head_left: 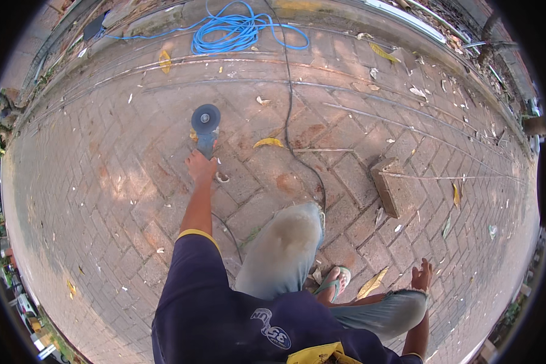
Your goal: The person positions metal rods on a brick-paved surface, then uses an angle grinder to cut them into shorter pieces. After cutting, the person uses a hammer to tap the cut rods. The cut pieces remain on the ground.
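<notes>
My left hand (201, 164) grips the body of a grey angle grinder (205, 141), whose dark cutting disc (207, 121) points away from me over the paving (133, 164). A dark cord trails back from the grinder past my bent knee (285, 242). Out to the lower right, partly behind my other knee, my right hand (421, 273) hangs with its fingers loosely apart and nothing visible in them. A brick block (389, 188) lies to the right, with a thin metal rod (431, 178) across it.
A coiled blue hose (236, 33) lies by the far curb (321, 15). A black cable (290, 115) runs from there toward my knee. Several long thin rods (370, 115) stretch across the pavers, with scattered dry leaves (268, 142). My sandaled foot (333, 284) is below.
</notes>
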Available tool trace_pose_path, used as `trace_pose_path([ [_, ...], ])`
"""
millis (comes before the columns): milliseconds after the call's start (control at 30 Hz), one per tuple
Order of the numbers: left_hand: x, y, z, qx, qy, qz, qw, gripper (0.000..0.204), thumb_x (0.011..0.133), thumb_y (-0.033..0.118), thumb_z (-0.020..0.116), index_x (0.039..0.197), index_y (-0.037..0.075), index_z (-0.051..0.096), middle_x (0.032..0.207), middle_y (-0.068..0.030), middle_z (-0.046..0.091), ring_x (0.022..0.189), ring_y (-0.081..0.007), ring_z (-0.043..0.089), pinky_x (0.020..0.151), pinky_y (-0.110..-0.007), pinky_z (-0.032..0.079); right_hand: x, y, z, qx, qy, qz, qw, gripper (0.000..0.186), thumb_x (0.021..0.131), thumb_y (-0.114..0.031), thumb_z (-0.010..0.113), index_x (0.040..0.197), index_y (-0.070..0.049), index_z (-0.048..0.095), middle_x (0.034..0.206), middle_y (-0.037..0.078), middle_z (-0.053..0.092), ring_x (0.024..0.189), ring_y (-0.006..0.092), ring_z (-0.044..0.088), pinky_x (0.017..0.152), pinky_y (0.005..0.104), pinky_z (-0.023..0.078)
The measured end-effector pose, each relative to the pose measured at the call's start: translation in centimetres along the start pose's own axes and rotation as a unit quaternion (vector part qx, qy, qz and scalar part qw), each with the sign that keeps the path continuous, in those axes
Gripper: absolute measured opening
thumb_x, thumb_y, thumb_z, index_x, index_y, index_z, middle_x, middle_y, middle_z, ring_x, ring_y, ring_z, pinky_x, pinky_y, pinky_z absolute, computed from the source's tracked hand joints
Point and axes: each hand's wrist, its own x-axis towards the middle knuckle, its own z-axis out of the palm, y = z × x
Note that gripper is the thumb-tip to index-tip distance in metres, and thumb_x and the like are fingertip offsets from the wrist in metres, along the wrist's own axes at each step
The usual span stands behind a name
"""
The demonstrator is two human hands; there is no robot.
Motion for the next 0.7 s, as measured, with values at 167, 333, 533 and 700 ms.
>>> trace_pose_path([
  [167,0.2,0.2,-0.4,-0.008,0.0,-0.001,1.0,0.065,0.068,0.036,0.08,0.113,-0.003,0.053,0.116,-0.018,0.058,0.114,-0.0361,0.053,0.097,-0.045,0.045,-4.1,0.8,-1.6,0.062,-0.003,-0.006,0.998,0.045,0.081,-0.018,0.067,0.123,-0.008,0.055,0.112,0.019,0.057,0.087,0.0339,0.064,0.076,0.0421,0.051],
  [333,0.8,0.5,-1.0,0.055,-0.024,0.016,0.998,0.077,0.066,0.048,0.081,0.117,-0.001,0.05,0.11,-0.0166,0.063,0.105,-0.0351,0.062,0.09,-0.045,0.05,-9.8,1.8,-3.7,-0.054,0.018,-0.01,0.998,0.044,0.084,-0.022,0.064,0.126,-0.011,0.056,0.12,0.016,0.057,0.11,0.0379,0.057,0.088,0.0449,0.049],
  [533,0.7,0.7,-1.9,0.036,-0.047,-0.016,0.998,0.077,0.068,0.044,0.08,0.122,-0.001,0.049,0.117,-0.0175,0.063,0.11,-0.0339,0.061,0.092,-0.045,0.05,-14.1,-3.1,-6.3,-0.043,-0.025,0.135,0.99,0.04,0.084,-0.026,0.063,0.121,-0.011,0.059,0.122,0.014,0.058,0.111,0.0338,0.056,0.091,0.0418,0.047],
  [700,0.9,1.7,-1.9,0.051,-0.06,-0.014,0.997,0.083,0.067,0.044,0.079,0.129,-0.001,0.045,0.12,-0.0176,0.061,0.113,-0.0339,0.06,0.094,-0.047,0.048,-12.9,-2.8,-2.3,0.03,-0.069,0.147,0.986,0.032,0.081,-0.023,0.065,0.109,-0.008,0.064,0.112,0.013,0.062,0.108,0.0325,0.057,0.087,0.0411,0.05],
])
